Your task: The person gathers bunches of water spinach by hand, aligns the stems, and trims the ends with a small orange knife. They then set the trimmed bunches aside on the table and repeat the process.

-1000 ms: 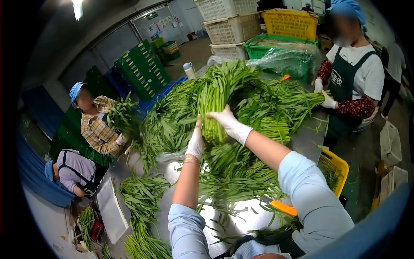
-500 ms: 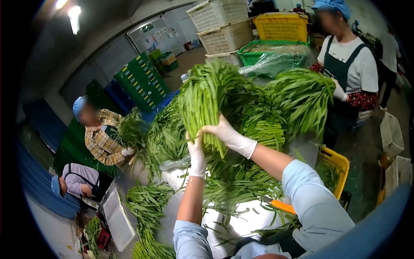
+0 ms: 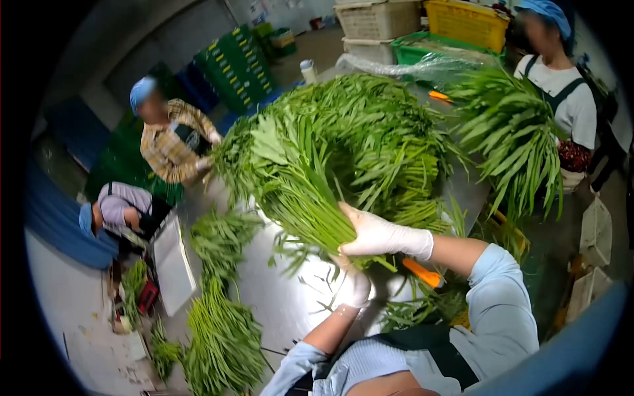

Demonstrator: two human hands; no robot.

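Note:
A bunch of long leafy greens [image 3: 300,191] tilts over the metal table, its leaves up and to the left, its cut stems toward me. My right hand [image 3: 380,234], in a white glove, is closed round the stems near their lower end. Just below, my left hand [image 3: 353,284], also gloved, is at the stem ends with its fingers partly hidden under the bunch. Behind the bunch lies a large heap of the same greens [image 3: 389,125]. An orange-handled tool [image 3: 422,272] rests right of my hands.
More greens [image 3: 221,336] lie at the lower left, near a white tray [image 3: 173,264]. A person in plaid [image 3: 175,142] stands at the left, another [image 3: 122,211] bends beyond. At the right a person [image 3: 561,86] is behind a raised bunch. Crates [image 3: 465,23] stand behind.
The bunch has come down and tilted left. Both my hands have moved lower and to the right with it. My view has shifted, and a second orange tool shows at the back.

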